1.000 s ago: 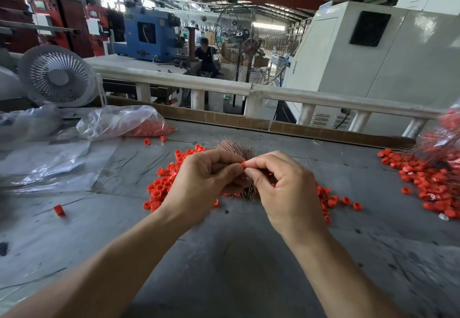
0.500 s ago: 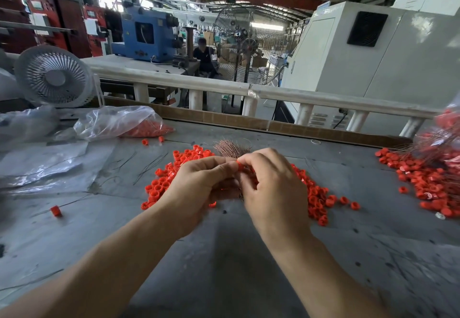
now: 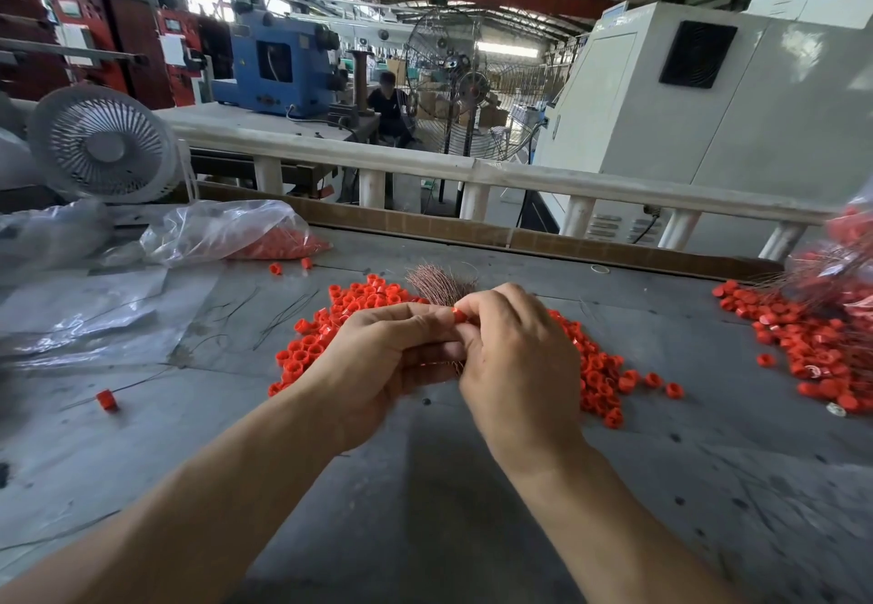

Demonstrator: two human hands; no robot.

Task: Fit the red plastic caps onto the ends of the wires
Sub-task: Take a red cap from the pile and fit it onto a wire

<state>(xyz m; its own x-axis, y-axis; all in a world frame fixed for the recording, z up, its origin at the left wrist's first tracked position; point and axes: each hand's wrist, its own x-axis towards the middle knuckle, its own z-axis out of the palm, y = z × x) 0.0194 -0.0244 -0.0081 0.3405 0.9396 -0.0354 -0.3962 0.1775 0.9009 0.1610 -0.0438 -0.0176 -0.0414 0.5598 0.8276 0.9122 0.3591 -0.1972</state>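
A: From the head view, what are the hands doing?

B: The right hand [image 3: 515, 357] pinches one red cap [image 3: 459, 316] at its fingertips. The left hand [image 3: 378, 357] is curled round a bundle of wires [image 3: 439, 283], whose far ends fan out just beyond the knuckles. Both hands meet above the pile of caps [image 3: 330, 320].

A: How should the fit go?

B: I'd hold the wire close to its tip so it can't bend, line the cap's opening up straight, then push until it seats. Whether the wire is already inside the cap I cannot tell; fingers hide it.

A: And around them?

B: The grey surface [image 3: 425, 509] carries a second heap [image 3: 812, 353] at the right and a plastic bag [image 3: 226, 235] at the left, with a small fan [image 3: 101, 145] behind it. Factory machines stand beyond the railing [image 3: 472, 173].
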